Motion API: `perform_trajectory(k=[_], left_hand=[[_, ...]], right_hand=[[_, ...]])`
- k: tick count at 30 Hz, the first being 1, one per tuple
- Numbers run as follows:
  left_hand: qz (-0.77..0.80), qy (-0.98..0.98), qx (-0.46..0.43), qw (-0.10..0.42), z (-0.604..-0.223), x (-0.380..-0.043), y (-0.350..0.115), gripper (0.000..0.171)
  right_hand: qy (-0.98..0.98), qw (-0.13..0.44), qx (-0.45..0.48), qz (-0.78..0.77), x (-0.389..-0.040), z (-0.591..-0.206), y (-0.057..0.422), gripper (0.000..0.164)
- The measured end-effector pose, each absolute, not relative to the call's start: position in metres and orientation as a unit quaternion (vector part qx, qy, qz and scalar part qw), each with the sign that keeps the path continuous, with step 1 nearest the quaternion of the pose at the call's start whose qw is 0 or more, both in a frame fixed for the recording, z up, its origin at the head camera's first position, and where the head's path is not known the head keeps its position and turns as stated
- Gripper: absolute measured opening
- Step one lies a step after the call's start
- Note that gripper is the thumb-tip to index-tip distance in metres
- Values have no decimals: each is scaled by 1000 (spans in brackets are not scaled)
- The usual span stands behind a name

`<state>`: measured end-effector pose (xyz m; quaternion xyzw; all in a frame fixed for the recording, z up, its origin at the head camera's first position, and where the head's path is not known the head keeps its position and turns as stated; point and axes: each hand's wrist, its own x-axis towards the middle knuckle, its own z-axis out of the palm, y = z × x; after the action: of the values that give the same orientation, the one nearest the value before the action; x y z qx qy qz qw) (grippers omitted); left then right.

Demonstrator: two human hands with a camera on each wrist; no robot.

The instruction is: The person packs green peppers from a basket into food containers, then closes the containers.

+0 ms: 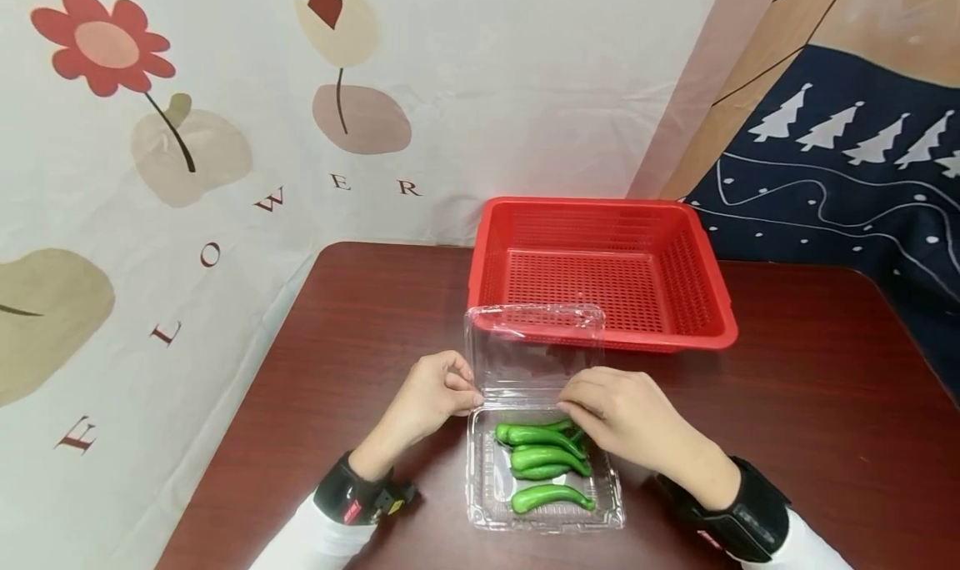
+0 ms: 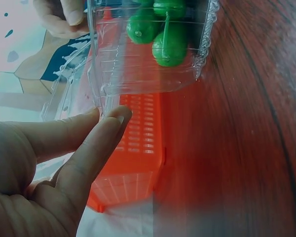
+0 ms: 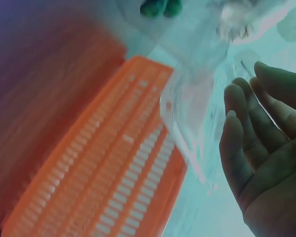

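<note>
A clear plastic clamshell box sits near the table's front edge, its lid standing open. Several green peppers lie in its tray. My left hand pinches the box's back left corner by the hinge; the left wrist view shows thumb and forefinger tips meeting on the clear wall below the peppers. My right hand hovers over the tray's back right, fingertips by the pepper stems. In the right wrist view its fingers are loosely curved, holding nothing, beside the lid.
A red slotted basket stands just behind the clamshell's lid, with nothing in it. The dark wooden table extends to the right and left of the hands. A flower-print cloth hangs behind and to the left.
</note>
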<state>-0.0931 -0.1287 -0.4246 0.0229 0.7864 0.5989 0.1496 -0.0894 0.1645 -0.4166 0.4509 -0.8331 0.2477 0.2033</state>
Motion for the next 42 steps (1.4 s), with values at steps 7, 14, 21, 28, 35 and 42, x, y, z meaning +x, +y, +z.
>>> perform_trajectory(k=[7,14,21,28,35,42], left_hand=[[587,796,38,144,-425,-97,-124,25],[586,795,55,145,-427,-103,-113,24],[591,791,53,146,-429,-108,-105,23],[580,803,64,124,-430,-110,-104,22],[579,806,65,105,-429,-110,-101,22],[586,802,65,98,-429,-109,-98,22]], right_hand=[[-834,244,394,300,-99,-409,185,13],[-846,286,303,334,-106,-404,203,24],[-850,310,227,360,-113,-403,214,45],[-848,315,228,360,-118,-406,214,46],[-855,306,226,353,-114,-400,215,41],[-865,282,219,352,-104,-390,220,41]])
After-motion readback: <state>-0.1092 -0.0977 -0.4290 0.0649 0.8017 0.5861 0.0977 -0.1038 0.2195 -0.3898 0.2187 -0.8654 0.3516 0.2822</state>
